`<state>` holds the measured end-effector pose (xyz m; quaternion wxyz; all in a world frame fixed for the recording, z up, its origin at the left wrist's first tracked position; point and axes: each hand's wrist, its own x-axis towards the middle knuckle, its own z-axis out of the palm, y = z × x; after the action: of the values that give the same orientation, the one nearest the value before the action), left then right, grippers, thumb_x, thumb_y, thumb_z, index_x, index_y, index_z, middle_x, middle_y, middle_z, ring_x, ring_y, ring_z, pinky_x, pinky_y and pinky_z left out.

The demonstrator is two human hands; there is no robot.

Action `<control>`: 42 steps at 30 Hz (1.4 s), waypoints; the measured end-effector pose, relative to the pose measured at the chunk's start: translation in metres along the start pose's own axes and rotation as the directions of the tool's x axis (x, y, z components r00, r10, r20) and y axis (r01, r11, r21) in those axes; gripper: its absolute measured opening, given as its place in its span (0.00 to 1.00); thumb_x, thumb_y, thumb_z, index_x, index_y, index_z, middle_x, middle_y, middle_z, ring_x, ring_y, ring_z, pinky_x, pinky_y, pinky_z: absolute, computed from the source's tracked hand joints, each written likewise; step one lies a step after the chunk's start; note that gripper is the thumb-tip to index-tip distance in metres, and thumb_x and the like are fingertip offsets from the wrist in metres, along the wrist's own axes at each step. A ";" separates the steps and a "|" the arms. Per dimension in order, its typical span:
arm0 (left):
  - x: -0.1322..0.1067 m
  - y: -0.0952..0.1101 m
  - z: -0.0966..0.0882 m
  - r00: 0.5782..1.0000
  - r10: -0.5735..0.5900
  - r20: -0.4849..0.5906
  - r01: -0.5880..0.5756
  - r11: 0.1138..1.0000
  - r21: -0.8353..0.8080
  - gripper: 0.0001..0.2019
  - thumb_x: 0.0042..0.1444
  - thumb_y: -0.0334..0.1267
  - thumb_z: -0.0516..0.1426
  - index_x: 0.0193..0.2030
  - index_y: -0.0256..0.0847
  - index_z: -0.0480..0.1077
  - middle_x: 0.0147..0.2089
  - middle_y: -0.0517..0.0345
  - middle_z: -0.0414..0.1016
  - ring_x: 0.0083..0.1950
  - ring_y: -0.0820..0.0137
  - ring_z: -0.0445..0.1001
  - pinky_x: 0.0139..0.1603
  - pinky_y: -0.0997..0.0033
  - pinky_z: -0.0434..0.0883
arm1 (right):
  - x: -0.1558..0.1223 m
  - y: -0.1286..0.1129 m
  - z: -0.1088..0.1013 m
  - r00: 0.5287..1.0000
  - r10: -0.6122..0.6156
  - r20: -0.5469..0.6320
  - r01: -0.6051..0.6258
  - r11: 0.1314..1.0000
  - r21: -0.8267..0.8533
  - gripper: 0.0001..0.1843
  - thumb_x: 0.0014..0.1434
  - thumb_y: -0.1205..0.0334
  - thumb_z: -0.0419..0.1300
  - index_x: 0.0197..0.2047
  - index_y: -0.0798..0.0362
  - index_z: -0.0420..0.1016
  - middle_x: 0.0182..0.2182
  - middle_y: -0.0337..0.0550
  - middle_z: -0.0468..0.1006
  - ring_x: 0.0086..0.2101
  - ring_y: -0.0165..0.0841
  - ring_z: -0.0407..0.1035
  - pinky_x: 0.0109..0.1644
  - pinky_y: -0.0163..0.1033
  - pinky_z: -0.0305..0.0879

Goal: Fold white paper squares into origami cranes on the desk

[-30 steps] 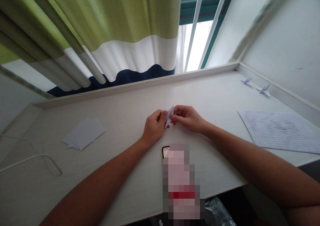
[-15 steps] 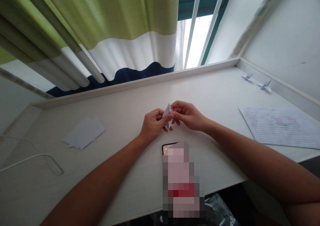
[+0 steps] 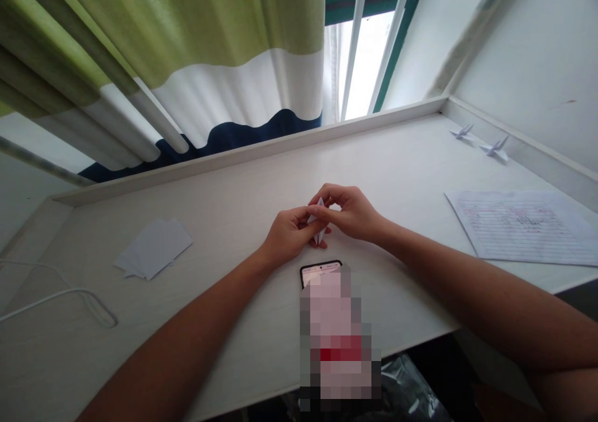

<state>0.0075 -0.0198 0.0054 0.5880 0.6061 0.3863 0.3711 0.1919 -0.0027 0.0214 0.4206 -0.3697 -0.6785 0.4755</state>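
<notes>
A small piece of folded white paper [image 3: 319, 238], narrow and diamond-shaped, is held upright over the middle of the desk. My left hand [image 3: 290, 234] grips its lower left side, thumb laid across the front. My right hand [image 3: 348, 210] pinches the upper part, with its thumb near the tip and its fingers curled behind. Both hands partly cover the paper, so some of its folds are hidden. Just below the hands lies a phone [image 3: 306, 274], its screen lit and mostly blurred out.
Loose white paper sheets [image 3: 156, 248] lie at the left, near a white cable [image 3: 70, 292]. Two folded paper cranes [image 3: 495, 149] stand in the far right corner. Lined written sheets [image 3: 518, 226] rest at the right. A raised rim [image 3: 261, 150] borders the desk below the curtain [image 3: 243, 86].
My right thumb has moved left across the paper's upper part, and the hands are closer together. The folded paper now stands more upright. The view has shifted slightly.
</notes>
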 end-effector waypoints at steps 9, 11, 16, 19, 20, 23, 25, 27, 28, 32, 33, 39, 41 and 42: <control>0.002 0.003 0.000 0.999 -0.038 0.001 0.038 0.998 -0.050 0.23 0.59 0.56 0.69 0.45 0.35 0.78 0.42 0.47 0.86 0.29 0.64 0.86 0.31 0.69 0.83 | 0.001 0.005 0.000 0.997 0.066 -0.039 -0.058 0.982 0.182 0.18 0.59 0.45 0.74 0.36 0.52 0.82 0.29 0.40 0.80 0.28 0.30 0.71 0.29 0.38 0.70; 0.002 0.001 0.000 0.999 -0.041 0.005 0.041 0.998 -0.054 0.24 0.59 0.57 0.69 0.46 0.35 0.77 0.42 0.47 0.86 0.30 0.63 0.86 0.31 0.68 0.83 | 0.002 0.005 0.000 0.998 0.058 -0.024 -0.052 0.978 0.201 0.17 0.61 0.45 0.72 0.36 0.52 0.82 0.29 0.40 0.80 0.26 0.29 0.69 0.29 0.38 0.69; 0.003 -0.001 0.000 0.999 -0.050 -0.005 0.049 0.995 -0.084 0.26 0.61 0.58 0.67 0.49 0.36 0.73 0.46 0.47 0.85 0.32 0.63 0.87 0.32 0.68 0.84 | 0.004 0.010 0.000 0.999 0.035 -0.030 -0.028 0.982 0.189 0.17 0.63 0.46 0.70 0.43 0.52 0.84 0.34 0.41 0.81 0.29 0.29 0.71 0.33 0.39 0.72; 0.005 -0.002 -0.001 0.999 -0.026 -0.037 0.022 0.995 -0.102 0.23 0.63 0.57 0.65 0.47 0.37 0.71 0.45 0.51 0.83 0.30 0.66 0.86 0.30 0.69 0.83 | 0.005 0.014 -0.001 0.996 -0.028 -0.086 0.041 0.986 0.160 0.19 0.61 0.48 0.72 0.49 0.50 0.82 0.39 0.41 0.82 0.34 0.32 0.74 0.41 0.43 0.77; 0.005 -0.002 -0.001 0.999 -0.018 -0.043 0.013 0.995 -0.103 0.22 0.64 0.56 0.65 0.45 0.37 0.70 0.42 0.53 0.83 0.28 0.68 0.84 0.29 0.69 0.82 | 0.005 0.014 -0.001 0.993 -0.050 -0.104 0.065 0.988 0.139 0.18 0.61 0.49 0.72 0.49 0.50 0.81 0.40 0.42 0.82 0.37 0.33 0.75 0.44 0.45 0.78; 0.005 -0.001 -0.003 1.000 -0.002 -0.026 0.000 0.997 -0.074 0.18 0.68 0.53 0.62 0.40 0.38 0.70 0.29 0.60 0.78 0.22 0.73 0.78 0.25 0.74 0.77 | 0.005 0.013 -0.001 0.982 -0.109 -0.155 0.121 0.990 0.070 0.15 0.61 0.50 0.72 0.45 0.49 0.79 0.41 0.42 0.82 0.43 0.37 0.77 0.51 0.50 0.78; 0.005 -0.001 -0.004 1.000 0.007 -0.008 -0.008 0.999 -0.040 0.17 0.70 0.51 0.59 0.38 0.38 0.69 0.22 0.62 0.75 0.20 0.74 0.75 0.25 0.76 0.74 | 0.004 0.011 -0.001 0.977 -0.135 -0.166 0.144 0.989 0.045 0.13 0.61 0.51 0.72 0.42 0.49 0.78 0.40 0.42 0.82 0.43 0.37 0.77 0.53 0.52 0.78; 0.004 -0.001 -0.004 1.000 0.016 -0.003 -0.016 1.000 -0.014 0.18 0.71 0.52 0.58 0.38 0.39 0.70 0.20 0.62 0.74 0.20 0.74 0.73 0.25 0.77 0.73 | 0.004 0.008 0.000 0.975 -0.147 -0.169 0.153 0.988 0.027 0.14 0.60 0.51 0.73 0.41 0.49 0.78 0.40 0.42 0.81 0.43 0.37 0.77 0.55 0.54 0.77; 0.004 -0.001 -0.003 1.000 0.018 -0.003 -0.018 1.000 -0.006 0.18 0.71 0.53 0.58 0.39 0.39 0.70 0.20 0.61 0.74 0.20 0.74 0.73 0.25 0.77 0.72 | 0.003 0.008 0.000 0.975 -0.146 -0.171 0.151 0.988 0.019 0.14 0.60 0.51 0.73 0.41 0.49 0.78 0.40 0.42 0.81 0.43 0.37 0.77 0.56 0.54 0.77; 0.004 0.000 -0.002 1.000 0.001 0.016 -0.001 1.000 -0.005 0.20 0.70 0.56 0.59 0.45 0.38 0.71 0.21 0.62 0.75 0.19 0.73 0.73 0.23 0.76 0.71 | 0.003 0.007 0.000 0.973 -0.149 -0.176 0.154 0.988 0.011 0.16 0.59 0.50 0.74 0.41 0.49 0.78 0.41 0.41 0.81 0.43 0.37 0.76 0.55 0.54 0.78; 0.004 0.000 -0.002 1.000 0.000 0.023 0.001 1.000 -0.008 0.20 0.70 0.56 0.59 0.46 0.38 0.71 0.21 0.63 0.75 0.19 0.73 0.73 0.23 0.76 0.70 | 0.003 0.008 0.000 0.973 -0.154 -0.170 0.158 0.987 0.008 0.16 0.59 0.50 0.74 0.42 0.49 0.78 0.41 0.41 0.80 0.43 0.37 0.76 0.55 0.54 0.78; 0.003 -0.001 -0.004 0.998 0.033 0.056 -0.034 0.999 0.021 0.17 0.72 0.52 0.58 0.42 0.38 0.72 0.20 0.62 0.74 0.18 0.75 0.71 0.22 0.76 0.67 | 0.001 0.009 -0.002 0.978 -0.194 -0.078 0.193 0.981 -0.021 0.09 0.64 0.54 0.70 0.43 0.47 0.79 0.42 0.36 0.78 0.27 0.24 0.69 0.58 0.54 0.77; 0.003 -0.002 -0.005 0.998 0.035 0.059 -0.035 0.999 0.005 0.17 0.71 0.51 0.58 0.42 0.38 0.72 0.23 0.61 0.76 0.19 0.75 0.71 0.22 0.76 0.67 | 0.001 0.008 -0.003 0.967 -0.246 -0.070 0.242 0.969 -0.057 0.06 0.65 0.56 0.70 0.41 0.47 0.79 0.44 0.37 0.78 0.30 0.26 0.71 0.57 0.53 0.77; 0.004 -0.002 -0.005 0.998 0.036 0.056 -0.035 0.999 -0.008 0.16 0.71 0.51 0.58 0.42 0.38 0.72 0.25 0.60 0.77 0.19 0.75 0.71 0.22 0.75 0.68 | 0.001 0.008 -0.003 0.961 -0.268 -0.073 0.262 0.962 -0.076 0.04 0.65 0.57 0.69 0.41 0.47 0.80 0.44 0.38 0.78 0.32 0.28 0.72 0.57 0.53 0.77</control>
<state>0.0046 -0.0144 0.0031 0.5940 0.6209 0.3576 0.3657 0.1954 0.0011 0.0143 0.4957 -0.3085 -0.7192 0.3766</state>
